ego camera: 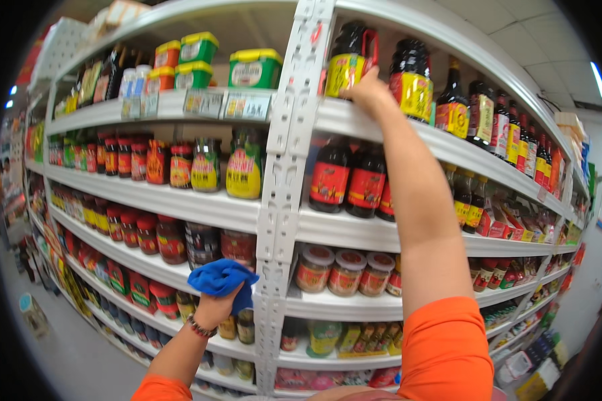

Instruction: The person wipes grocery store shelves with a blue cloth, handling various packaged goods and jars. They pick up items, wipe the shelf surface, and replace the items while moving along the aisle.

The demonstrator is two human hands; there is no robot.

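Observation:
My right hand [370,91] reaches up to the top shelf. It grips the lower right side of a large dark bottle [345,72] with a yellow label and a red handle, which stands near the white upright post [284,130]. A similar big bottle [412,92] stands to the right of my wrist. Lower down, my left hand [223,299] holds a crumpled blue cloth [219,277] in front of the left-hand shelves. Close behind the cloth are a dark jar [202,244] and a reddish jar [238,245].
Yellow-lidded green tubs [255,70] sit left of the post, above price tags [247,107]. Dark bottles with red labels [328,178] fill the shelf below my right hand. Lidded jars [347,270] stand lower. A stool-like object [32,313] is on the floor at left.

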